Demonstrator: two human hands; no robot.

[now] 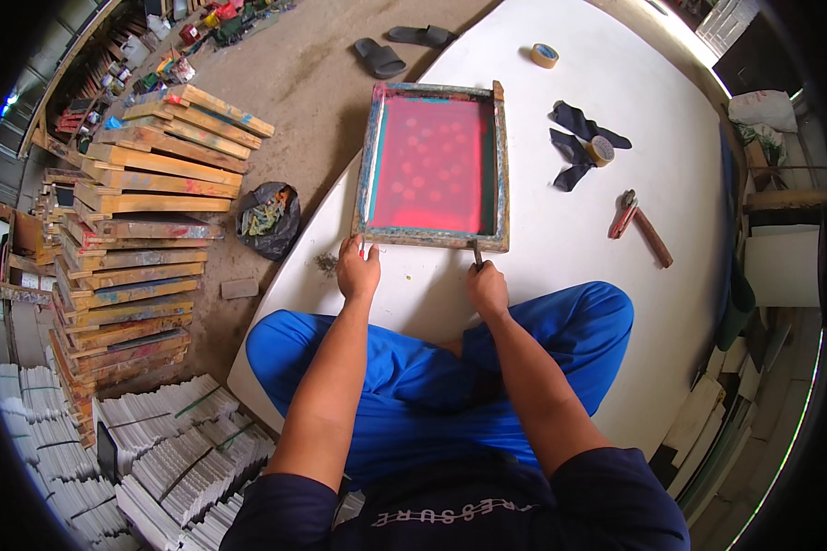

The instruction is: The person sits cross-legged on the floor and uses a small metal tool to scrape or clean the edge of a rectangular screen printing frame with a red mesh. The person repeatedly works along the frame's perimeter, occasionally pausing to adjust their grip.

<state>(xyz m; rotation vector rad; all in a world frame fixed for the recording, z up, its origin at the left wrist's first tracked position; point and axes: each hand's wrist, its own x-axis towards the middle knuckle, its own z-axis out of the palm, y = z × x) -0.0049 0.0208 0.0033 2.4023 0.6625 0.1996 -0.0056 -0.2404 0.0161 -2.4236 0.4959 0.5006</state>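
A wooden screen-printing frame (432, 241) with a pink-red mesh lies on the white board before me. Its wood is paint-stained, and a teal border shows round the mesh. My left hand (358, 268) is closed at the near left corner of the frame; a small red thing shows between its thumb and fingers, too small to name. In my right hand (488, 288) is a dark narrow-bladed tool (477, 256), gripped by its handle, its upper end at the frame's near edge, right of the middle.
On the white board (606, 55) lie tape rolls (544, 56), black cloth strips (574, 119), red-handled pliers (624, 216) and a hammer (652, 241). Wooden frames (147, 262) stand stacked at left, above bundled white sheets (170, 413). A black bag (269, 220) and slippers (379, 58) rest on the floor.
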